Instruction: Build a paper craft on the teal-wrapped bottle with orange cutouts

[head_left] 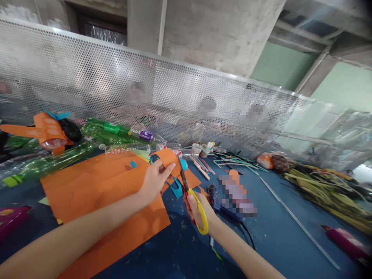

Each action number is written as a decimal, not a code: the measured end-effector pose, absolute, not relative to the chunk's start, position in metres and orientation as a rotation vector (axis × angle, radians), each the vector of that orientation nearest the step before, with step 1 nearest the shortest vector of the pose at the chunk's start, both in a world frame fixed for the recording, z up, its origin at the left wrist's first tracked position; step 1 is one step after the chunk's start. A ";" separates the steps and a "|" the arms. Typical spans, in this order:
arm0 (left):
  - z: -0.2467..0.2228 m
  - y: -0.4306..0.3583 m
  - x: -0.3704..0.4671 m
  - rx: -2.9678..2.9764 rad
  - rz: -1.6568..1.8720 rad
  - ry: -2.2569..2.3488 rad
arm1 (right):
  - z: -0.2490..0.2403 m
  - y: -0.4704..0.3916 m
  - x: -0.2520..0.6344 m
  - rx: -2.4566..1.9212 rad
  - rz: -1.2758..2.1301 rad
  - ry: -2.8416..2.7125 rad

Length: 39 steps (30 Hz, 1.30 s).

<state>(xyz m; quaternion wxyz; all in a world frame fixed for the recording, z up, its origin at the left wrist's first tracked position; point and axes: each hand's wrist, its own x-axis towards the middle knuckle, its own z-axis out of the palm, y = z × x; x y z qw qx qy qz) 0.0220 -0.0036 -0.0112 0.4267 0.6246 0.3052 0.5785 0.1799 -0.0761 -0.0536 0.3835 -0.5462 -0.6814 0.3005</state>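
Scissors (pixel 188 190) pointing away, long axis leaning left

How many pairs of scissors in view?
1. The yellow-handled scissors are in the right hand, blades at the edge of the orange paper piece in the left hand. More could be hidden in the clutter.

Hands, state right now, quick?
Left hand: closed on a curved orange paper piece.
Right hand: closed on yellow-handled scissors, blades beside that piece.
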 end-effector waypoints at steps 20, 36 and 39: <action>-0.032 0.010 0.024 1.502 1.019 0.872 | -0.047 -0.051 0.179 -1.184 0.588 -1.419; -0.007 0.001 0.016 2.419 1.064 0.552 | -0.041 -0.060 0.182 -1.127 0.557 -1.320; -0.003 0.005 0.015 2.186 1.183 0.611 | -0.043 -0.055 0.183 -1.100 0.598 -1.242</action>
